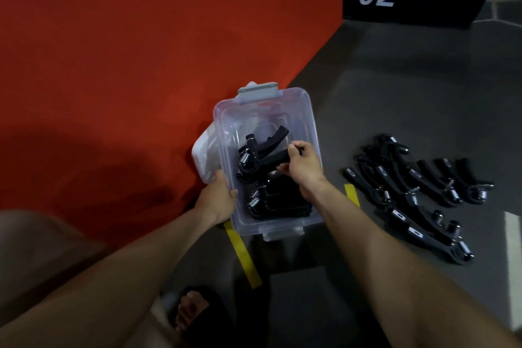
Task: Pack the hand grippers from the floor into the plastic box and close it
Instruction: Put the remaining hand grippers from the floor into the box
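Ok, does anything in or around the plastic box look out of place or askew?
Nothing looks damaged or spilled. The lid sits off the box, propped against its left side. The hand gripper held by the right hand lies tilted over those already packed. The left hand steadies the box. More grippers lie overlapping on the floor.

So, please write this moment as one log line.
right hand: lowering hand gripper into plastic box | left hand: holds box wall | more grippers on floor
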